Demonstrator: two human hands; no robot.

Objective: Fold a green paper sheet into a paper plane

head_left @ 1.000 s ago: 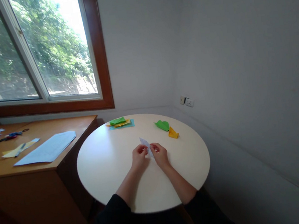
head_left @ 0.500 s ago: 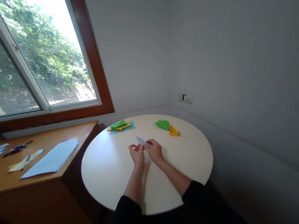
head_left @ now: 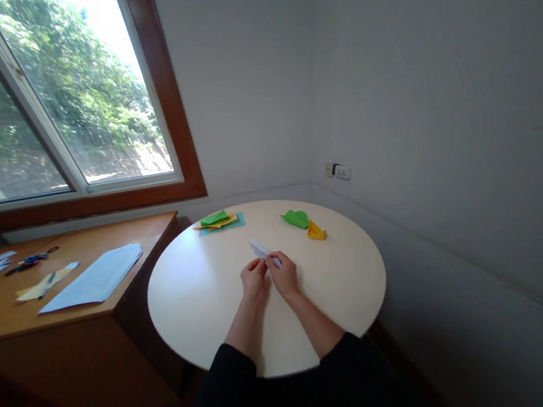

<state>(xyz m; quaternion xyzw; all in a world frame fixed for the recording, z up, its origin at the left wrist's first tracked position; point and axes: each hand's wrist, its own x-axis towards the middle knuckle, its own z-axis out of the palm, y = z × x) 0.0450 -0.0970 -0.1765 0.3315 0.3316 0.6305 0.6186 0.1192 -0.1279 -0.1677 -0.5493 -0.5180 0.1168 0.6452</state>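
Observation:
A small piece of folded white paper [head_left: 259, 248] is pinched between my two hands above the middle of the round table. My left hand [head_left: 254, 278] grips its near left edge with thumb and fingers pressed together. On the other side, my right hand [head_left: 284, 274] pinches the paper's right part, and its fingers hide some of it. Farther back on the table lie a folded green paper [head_left: 295, 219] and, touching or close beside it, a folded orange paper [head_left: 316, 230].
The round white table [head_left: 192, 322] stands against the wall. At its back left lies a stack of coloured papers [head_left: 218, 220]. A wooden desk [head_left: 155, 237] to the left bears white sheets [head_left: 95, 279], a pen [head_left: 46, 285] on yellowish paper and scissors [head_left: 31, 260].
Both hands have shifted slightly right with the white paper. My left fingers, more spread before, are now closed together on it. The view has tilted a little downward.

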